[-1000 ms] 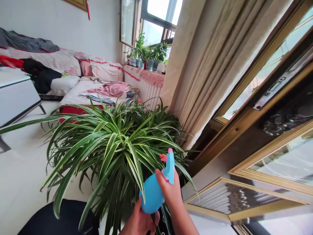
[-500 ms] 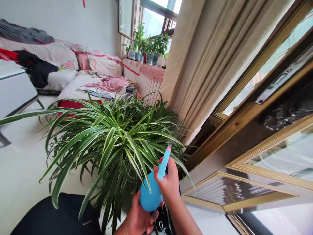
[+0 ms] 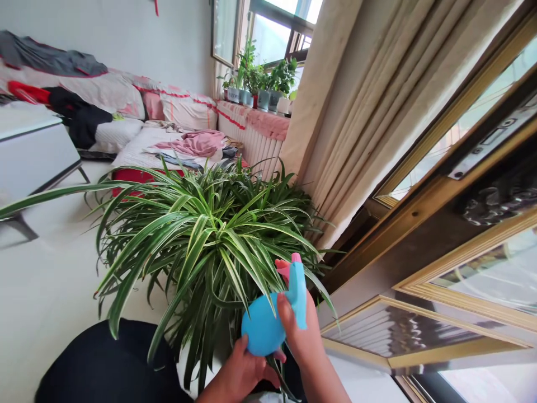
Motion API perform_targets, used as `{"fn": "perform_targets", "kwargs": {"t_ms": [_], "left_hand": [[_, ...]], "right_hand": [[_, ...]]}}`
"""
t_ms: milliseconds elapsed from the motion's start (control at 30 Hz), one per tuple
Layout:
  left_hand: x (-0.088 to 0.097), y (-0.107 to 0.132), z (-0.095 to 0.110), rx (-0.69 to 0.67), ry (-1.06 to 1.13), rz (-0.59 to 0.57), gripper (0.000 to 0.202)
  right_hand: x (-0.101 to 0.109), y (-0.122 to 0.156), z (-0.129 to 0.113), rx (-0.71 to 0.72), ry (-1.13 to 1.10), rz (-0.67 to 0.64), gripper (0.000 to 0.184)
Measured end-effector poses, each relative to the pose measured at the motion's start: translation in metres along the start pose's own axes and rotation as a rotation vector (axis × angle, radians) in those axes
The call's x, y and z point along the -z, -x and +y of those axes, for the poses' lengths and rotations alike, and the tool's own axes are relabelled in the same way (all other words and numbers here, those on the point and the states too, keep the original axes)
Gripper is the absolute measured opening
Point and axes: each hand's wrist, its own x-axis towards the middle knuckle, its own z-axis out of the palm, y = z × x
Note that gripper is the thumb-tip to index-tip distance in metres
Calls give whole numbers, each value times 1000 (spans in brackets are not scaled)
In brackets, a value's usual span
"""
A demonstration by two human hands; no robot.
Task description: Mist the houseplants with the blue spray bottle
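Note:
A blue spray bottle (image 3: 262, 327) with a pink nozzle is held just in front of a large spider plant (image 3: 201, 240) with striped green leaves. My right hand (image 3: 304, 338) is wrapped round the bottle's neck below the blue sprayer head. My left hand (image 3: 243, 372) cups the round body from below, its fingers curled against it. The nozzle points up and away toward the leaves.
A cream curtain (image 3: 356, 106) hangs to the right of the plant, beside a gold-framed glass door (image 3: 457, 224). Behind are a bed (image 3: 168, 145) with pink bedding, a sill with several potted plants (image 3: 260, 84), a white table (image 3: 33, 151) and a dark round object (image 3: 109, 369) at bottom left.
The trigger, squeezed in half a second ago, now stands out from the sprayer head again. The bottle stays in both hands and the view has shifted slightly.

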Motion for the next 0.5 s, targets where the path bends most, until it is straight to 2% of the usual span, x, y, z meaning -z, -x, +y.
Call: {"fn": "perform_targets", "kwargs": {"t_ms": [100,200,333,500], "left_hand": [[1,2,5,-36,-158,-68,62],[-2,5,10,-34,-327,-95,62],[-9,7,12,-46,-436,-76,73],[-23,5,16,-33,-458,-19,75]], "right_hand": [[6,3,-11,-97,-74,-59,53],[11,4,-16,-61,-106,-113,46],[12,6,-13,13,-109,-182,34],[10,7,-3,2,-133,-250,21]]}}
